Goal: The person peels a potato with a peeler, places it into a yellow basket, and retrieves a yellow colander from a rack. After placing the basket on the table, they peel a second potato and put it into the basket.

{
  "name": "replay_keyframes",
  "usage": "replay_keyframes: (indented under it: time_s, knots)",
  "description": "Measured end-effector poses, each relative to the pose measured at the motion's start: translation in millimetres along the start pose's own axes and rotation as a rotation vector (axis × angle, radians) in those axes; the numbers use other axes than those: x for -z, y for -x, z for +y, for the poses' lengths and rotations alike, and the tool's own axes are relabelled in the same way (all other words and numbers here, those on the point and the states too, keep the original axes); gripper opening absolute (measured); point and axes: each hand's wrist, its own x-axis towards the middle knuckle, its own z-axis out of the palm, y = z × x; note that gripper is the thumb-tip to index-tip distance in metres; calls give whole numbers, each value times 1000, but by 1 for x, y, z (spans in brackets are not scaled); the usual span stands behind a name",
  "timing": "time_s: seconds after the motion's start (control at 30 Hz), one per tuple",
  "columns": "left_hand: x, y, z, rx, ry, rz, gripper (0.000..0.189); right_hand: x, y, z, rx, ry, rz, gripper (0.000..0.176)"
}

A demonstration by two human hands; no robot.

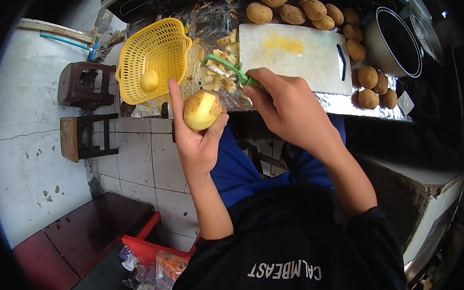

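Observation:
A partly peeled potato [202, 111] rests in my left hand [195, 143], with the index finger stretched up along its side. Yellow flesh shows in strips between patches of brown skin. My right hand [284, 103] is closed round the handle of a green peeler [226, 67], whose head is up and to the right of the potato, apart from it. Potato peelings [217, 81] lie on the counter below the peeler. A yellow basket [167, 36] stands left of my left hand, with one peeled potato [149, 80] in it.
A white cutting board [320, 60] with yellow stains lies beyond my right hand. Several unpeeled potatoes [313, 10] sit along its back and right side. A metal pot [394, 43] stands at the right. Two stools [85, 85] are on the floor at the left.

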Motion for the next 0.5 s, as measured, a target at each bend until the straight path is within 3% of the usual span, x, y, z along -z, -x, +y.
replay_keyframes:
  time_s: [0.03, 0.07, 0.1, 0.17, 0.27, 0.4, 0.5]
  knots:
    - [1, 0, -3, 95, -55, 80, 99, -3, -8, 10, -32, 49, 23, 19]
    - [1, 1, -6, 84, -45, 95, 85, -4, -13, 19, -29, 52, 23, 19]
    - [3, 1, -8, 77, -41, 96, 85, -3, -19, 26, -49, 42, 31, 19]
    - [8, 6, -10, 138, -24, 146, 68, -2, -20, 31, -67, 29, 23, 20]
    - [14, 10, -13, 148, -40, 154, 56, -4, -15, 34, -269, -8, 49, 25]
    - [5, 17, -12, 216, 56, 130, 59, -4, -8, 22, -268, -120, 34, 25]
    - [4, 19, -10, 137, 179, 107, 65, 3, 8, -4, -188, -135, -133, 24]
